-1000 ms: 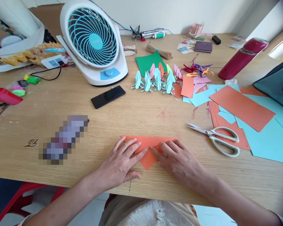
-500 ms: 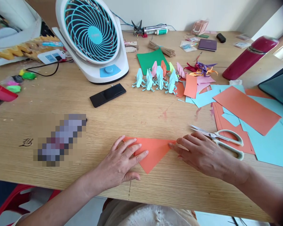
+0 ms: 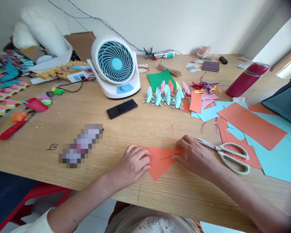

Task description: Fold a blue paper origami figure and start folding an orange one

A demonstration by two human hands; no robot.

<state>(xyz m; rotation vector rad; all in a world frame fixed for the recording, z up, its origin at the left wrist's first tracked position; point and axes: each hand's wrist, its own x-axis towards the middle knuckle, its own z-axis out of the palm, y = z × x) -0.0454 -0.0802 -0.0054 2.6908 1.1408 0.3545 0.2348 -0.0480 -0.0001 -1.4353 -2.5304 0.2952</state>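
An orange paper [image 3: 158,165], folded into a triangle with its point toward me, lies on the wooden table. At its left corner, my left hand [image 3: 133,163] has its fingers curled over the edge, closed on the paper. My right hand [image 3: 191,155] pinches the right corner between thumb and fingers, and a layer there is partly lifted. Open-bladed scissors [image 3: 217,148] with pale handles lie just beyond my right hand. Several folded paper figures [image 3: 167,94], mostly light blue, stand farther back.
Orange and blue paper sheets [image 3: 252,126] spread at the right, near a magenta flask [image 3: 247,79]. A white fan [image 3: 135,81] stands at the back, with a black phone [image 3: 122,108] before it. A pixelated object [image 3: 81,145] lies left of my left hand.
My left fingers, spread flat before, now curl at the left corner. The right corner's layer has lifted in my right hand. The view has tilted up and shifted left.
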